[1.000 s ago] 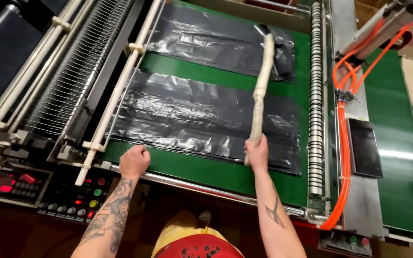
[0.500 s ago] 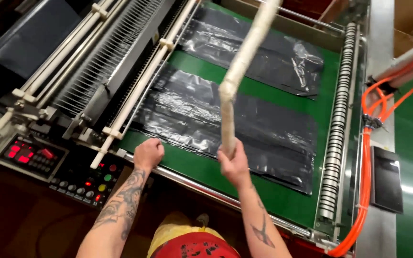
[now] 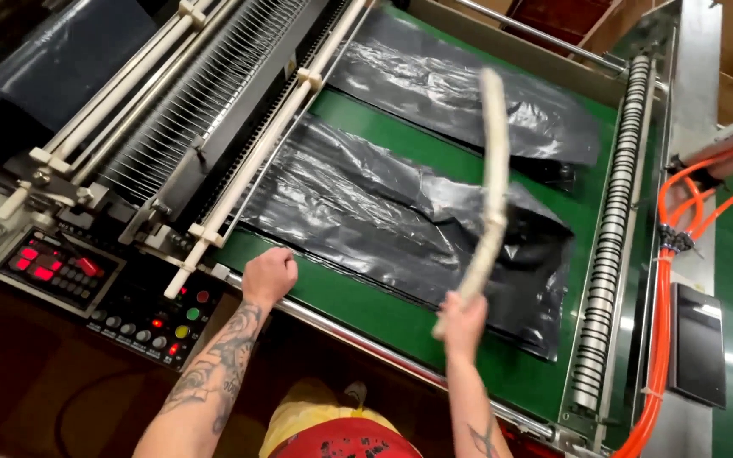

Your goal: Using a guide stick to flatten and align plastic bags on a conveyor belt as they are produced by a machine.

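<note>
While the control panel (image 3: 86,293) with its red readouts and coloured buttons glows at the near left corner of the machine, the person's left hand (image 3: 269,276) rests as a closed fist on the metal front rail (image 3: 358,335), holding nothing that I can see, just beside the white roller bars (image 3: 239,178) that run back toward the far left. Past it, spread over the middle of the green belt (image 3: 366,309), lies a stack of black plastic bags (image 3: 400,229), flat and wrinkled, its near right corner rumpled and lifted a little. A second stack of black bags (image 3: 468,102) lies nearer the far edge, apart from the first. The right hand (image 3: 461,324) is wrapped tight around the lower end of a long pale stick (image 3: 492,195), which stands raised and blurred over the right part of the near stack, its tip up toward the far one. To my eye the stick is mid-swing, being worked over the bags to flatten or gather them. The next stroke would need to land flat on the rumpled corner without dragging the stack toward the ribbed spring roller (image 3: 612,237) along the belt's right edge, beyond which the orange hoses (image 3: 668,314) hang.
</note>
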